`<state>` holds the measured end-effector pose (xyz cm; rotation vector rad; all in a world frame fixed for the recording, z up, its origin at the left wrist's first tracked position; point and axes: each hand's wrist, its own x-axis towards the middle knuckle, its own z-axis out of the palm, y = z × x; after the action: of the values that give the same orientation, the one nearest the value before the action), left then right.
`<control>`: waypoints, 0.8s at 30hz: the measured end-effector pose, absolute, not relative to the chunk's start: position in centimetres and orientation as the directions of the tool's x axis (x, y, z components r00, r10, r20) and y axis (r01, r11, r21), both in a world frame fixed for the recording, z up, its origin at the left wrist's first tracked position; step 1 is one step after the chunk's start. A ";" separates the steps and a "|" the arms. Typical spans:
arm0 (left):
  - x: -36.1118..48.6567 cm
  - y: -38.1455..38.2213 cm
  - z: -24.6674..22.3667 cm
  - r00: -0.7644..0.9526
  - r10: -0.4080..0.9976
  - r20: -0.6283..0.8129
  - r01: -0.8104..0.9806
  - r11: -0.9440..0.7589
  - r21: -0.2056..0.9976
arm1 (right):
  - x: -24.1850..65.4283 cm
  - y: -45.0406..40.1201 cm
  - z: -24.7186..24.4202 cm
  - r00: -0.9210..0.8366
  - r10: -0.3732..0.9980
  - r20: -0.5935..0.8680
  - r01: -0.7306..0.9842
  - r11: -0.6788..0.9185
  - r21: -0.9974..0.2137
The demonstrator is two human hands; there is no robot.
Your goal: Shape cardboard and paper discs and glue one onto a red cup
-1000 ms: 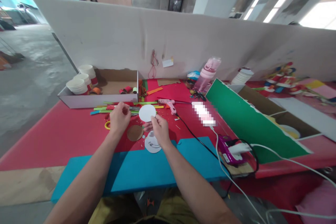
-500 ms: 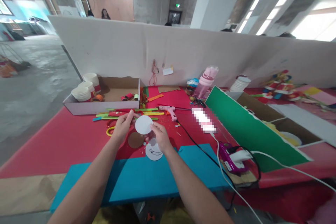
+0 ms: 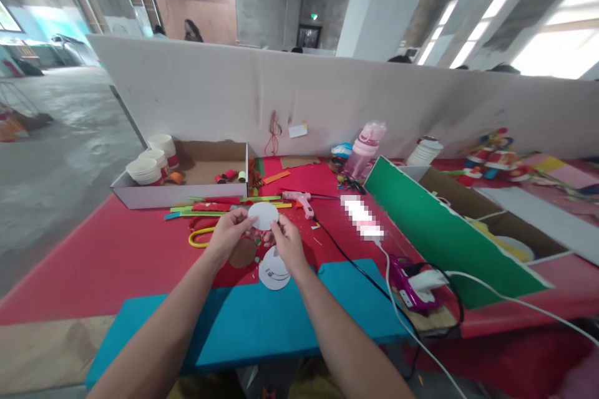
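Observation:
A white paper disc (image 3: 263,216) is pinched by its edges between my two hands, above the red table. My left hand (image 3: 231,229) grips its left side with thumb on top and fingers beneath. On the opposite edge, my right hand (image 3: 287,238) holds it the same way. Below them lies a second white disc (image 3: 274,269) with dark printed marks, partly over the blue sheet. A brown disc (image 3: 243,253) rests left of it, partly covered by my left hand. Yellow-handled scissors (image 3: 200,237) lie just left of my left hand.
A pink glue gun (image 3: 300,201) lies beyond my hands, its black cord running to a purple power strip (image 3: 416,287). Paper cups (image 3: 144,171) stand in a shallow box (image 3: 187,196) at left. A green-sided box (image 3: 444,234) and a pink bottle (image 3: 366,148) are at right.
My left hand has closed onto the left edge of the white disc, which my right hand alone seemed to hold before. The disc has shifted slightly right and up.

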<state>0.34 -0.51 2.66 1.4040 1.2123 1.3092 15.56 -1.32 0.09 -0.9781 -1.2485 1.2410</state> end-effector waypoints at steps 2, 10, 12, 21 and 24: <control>0.3 -0.7 2.8 -0.100 0.906 0.411 0.355 -0.353 0.866 | 15.8 -1.4 0.1 -0.043 0.987 0.153 -0.040 0.151 -0.988; 0.4 -0.6 2.1 0.269 0.593 0.759 0.697 -0.664 0.271 | 15.8 -1.6 0.0 -0.078 0.971 0.228 0.051 0.232 -0.971; 0.6 -0.5 1.7 0.300 0.585 0.754 0.702 -0.670 0.241 | 15.7 -1.6 -0.1 -0.101 0.972 0.212 -0.014 0.212 -0.977; 1.2 -0.9 2.0 0.345 0.559 0.754 0.673 -0.707 0.216 | 15.9 -1.6 0.1 0.025 0.948 0.317 0.153 0.309 -0.939; 1.6 -1.0 2.2 0.323 0.570 0.756 0.642 -0.718 0.267 | 15.9 -1.8 0.1 -0.007 0.957 0.291 0.188 0.287 -0.939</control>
<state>1.56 -1.04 2.23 2.6203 1.2034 1.4397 15.92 -1.80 0.08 -1.1284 -1.4536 0.8777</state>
